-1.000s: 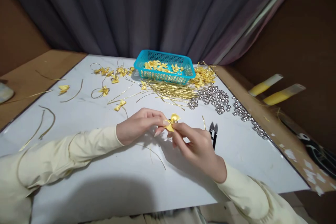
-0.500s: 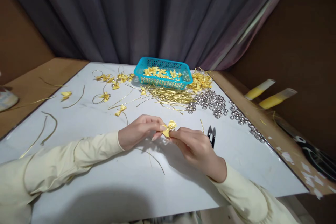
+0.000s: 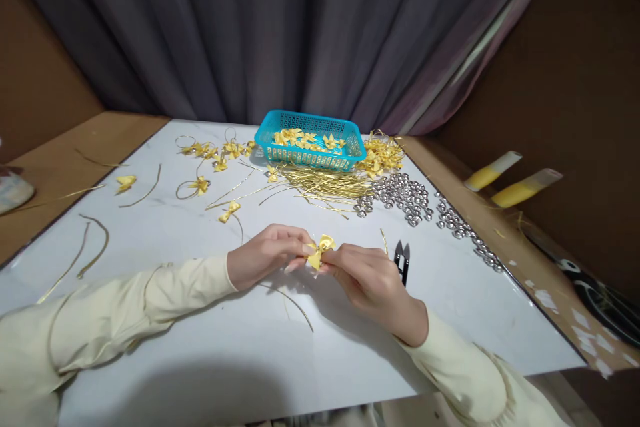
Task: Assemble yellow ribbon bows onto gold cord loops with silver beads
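Note:
Between my two hands is a small yellow ribbon bow [image 3: 320,251], held just above the white table top. My left hand [image 3: 273,255] pinches its left side between thumb and fingers. My right hand [image 3: 367,280] grips it from the right, fingertips close to the knot. Part of the bow is covered by my fingers. A pair of black thread snips [image 3: 403,260] lies just beyond my right hand. Under my left hand a thin gold cord [image 3: 295,305] curves over the table. Another yellow bow [image 3: 230,211] with a cord rests beyond my left hand.
A blue plastic basket [image 3: 310,159] of yellow bows stands at the back. Before it lie a bundle of gold cords [image 3: 325,185] and many silver rings [image 3: 405,193]. More bows [image 3: 383,155] are heaped at its right. Two yellow-filled tubes [image 3: 527,188] lie beyond the right edge.
The bow has shifted slightly left and down and turned to show its knot more plainly. The ring-like loop visible on it before is no longer distinct. Both hands keep their hold.

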The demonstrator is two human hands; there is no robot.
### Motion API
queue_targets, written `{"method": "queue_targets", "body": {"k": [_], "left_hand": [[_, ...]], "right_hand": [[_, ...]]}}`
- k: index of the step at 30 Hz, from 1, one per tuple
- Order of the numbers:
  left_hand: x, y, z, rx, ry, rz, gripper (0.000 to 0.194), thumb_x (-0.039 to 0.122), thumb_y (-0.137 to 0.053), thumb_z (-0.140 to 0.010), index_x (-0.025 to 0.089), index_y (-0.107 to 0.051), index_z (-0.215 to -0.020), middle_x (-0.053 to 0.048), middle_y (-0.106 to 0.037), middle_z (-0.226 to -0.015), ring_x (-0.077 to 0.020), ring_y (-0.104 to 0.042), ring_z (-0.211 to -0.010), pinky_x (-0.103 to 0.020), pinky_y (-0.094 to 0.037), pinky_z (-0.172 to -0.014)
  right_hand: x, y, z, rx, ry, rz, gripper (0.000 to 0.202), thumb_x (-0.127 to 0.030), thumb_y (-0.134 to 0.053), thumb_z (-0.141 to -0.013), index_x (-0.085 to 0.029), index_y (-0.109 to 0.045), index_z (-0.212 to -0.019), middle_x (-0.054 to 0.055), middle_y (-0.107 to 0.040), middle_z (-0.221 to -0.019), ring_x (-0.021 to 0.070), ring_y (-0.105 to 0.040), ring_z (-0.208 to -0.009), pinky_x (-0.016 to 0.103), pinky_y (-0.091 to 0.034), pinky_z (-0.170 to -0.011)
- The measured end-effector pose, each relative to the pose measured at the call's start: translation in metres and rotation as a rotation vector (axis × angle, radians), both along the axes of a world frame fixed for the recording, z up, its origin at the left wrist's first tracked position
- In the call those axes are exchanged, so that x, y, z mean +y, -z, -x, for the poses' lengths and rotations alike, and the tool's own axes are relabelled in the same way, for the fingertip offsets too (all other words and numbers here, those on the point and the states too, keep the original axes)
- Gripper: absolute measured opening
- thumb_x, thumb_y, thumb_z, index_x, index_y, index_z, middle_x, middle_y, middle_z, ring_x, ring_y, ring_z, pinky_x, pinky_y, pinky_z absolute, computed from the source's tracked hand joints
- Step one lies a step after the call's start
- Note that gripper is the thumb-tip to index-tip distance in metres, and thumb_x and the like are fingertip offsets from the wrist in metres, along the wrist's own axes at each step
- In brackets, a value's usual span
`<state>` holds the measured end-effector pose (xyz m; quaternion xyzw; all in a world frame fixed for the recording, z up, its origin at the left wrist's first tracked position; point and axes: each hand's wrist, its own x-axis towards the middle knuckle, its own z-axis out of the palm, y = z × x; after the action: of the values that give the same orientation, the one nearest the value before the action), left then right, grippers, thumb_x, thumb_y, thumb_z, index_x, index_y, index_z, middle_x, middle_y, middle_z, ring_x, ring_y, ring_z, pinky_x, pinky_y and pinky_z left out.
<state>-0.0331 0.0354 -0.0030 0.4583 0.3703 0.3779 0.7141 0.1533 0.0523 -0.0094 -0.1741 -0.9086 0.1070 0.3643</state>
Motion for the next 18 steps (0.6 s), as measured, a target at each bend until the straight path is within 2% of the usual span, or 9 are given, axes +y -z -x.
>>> {"method": "queue_targets", "body": {"k": [5, 10, 13, 15, 18], "left_hand": [[0.001, 0.005, 0.002, 0.043, 0.016, -0.065, 0.016, 0.025, -0.057, -0.071, 0.012, -0.057, -0.062, 0.005, -0.043, -0.05, -0.0074, -0.034, -0.048, -0.023, -0.028, -0.055], [0.002, 0.01, 0.003, 0.14, -0.006, -0.166, 0.021, 0.03, -0.058, -0.074, 0.013, -0.055, -0.062, 0.003, -0.046, -0.053, -0.0085, -0.038, -0.05, -0.024, -0.031, -0.055], [-0.001, 0.013, 0.001, 0.221, -0.011, -0.204, 0.024, 0.033, -0.058, -0.074, 0.013, -0.053, -0.063, 0.003, -0.047, -0.054, -0.0087, -0.04, -0.05, -0.023, -0.031, -0.052], [-0.004, 0.016, -0.001, 0.24, -0.006, -0.215, 0.023, 0.034, -0.057, -0.076, 0.013, -0.052, -0.066, 0.003, -0.048, -0.055, -0.0081, -0.039, -0.047, -0.023, -0.03, -0.05], [-0.007, 0.02, -0.003, 0.23, 0.039, -0.221, 0.023, 0.033, -0.056, -0.077, 0.014, -0.052, -0.066, 0.005, -0.045, -0.05, -0.0077, -0.038, -0.045, -0.023, -0.03, -0.05]], "right_hand": [[0.001, 0.0, 0.0, 0.022, 0.098, -0.015, 0.011, -0.016, -0.051, -0.086, -0.015, -0.058, -0.078, 0.001, -0.059, -0.055, 0.0101, -0.051, -0.046, 0.022, -0.036, -0.046], [0.0, -0.015, -0.005, 0.044, 0.078, 0.277, 0.003, -0.019, -0.059, -0.081, -0.018, -0.057, -0.082, 0.0, -0.063, -0.063, 0.0083, -0.054, -0.05, 0.018, -0.039, -0.045], [0.001, -0.02, -0.006, 0.085, 0.106, 0.347, 0.003, -0.019, -0.055, -0.084, -0.018, -0.056, -0.087, 0.002, -0.065, -0.074, 0.009, -0.055, -0.054, 0.02, -0.041, -0.047], [0.003, -0.02, -0.005, 0.067, 0.142, 0.313, 0.005, -0.019, -0.051, -0.086, -0.018, -0.056, -0.088, 0.003, -0.064, -0.079, 0.0113, -0.055, -0.061, 0.023, -0.044, -0.054], [0.008, -0.015, -0.002, -0.01, 0.116, 0.253, 0.007, -0.02, -0.053, -0.085, -0.019, -0.057, -0.09, 0.007, -0.06, -0.089, 0.0178, -0.054, -0.084, 0.031, -0.044, -0.074]]}}
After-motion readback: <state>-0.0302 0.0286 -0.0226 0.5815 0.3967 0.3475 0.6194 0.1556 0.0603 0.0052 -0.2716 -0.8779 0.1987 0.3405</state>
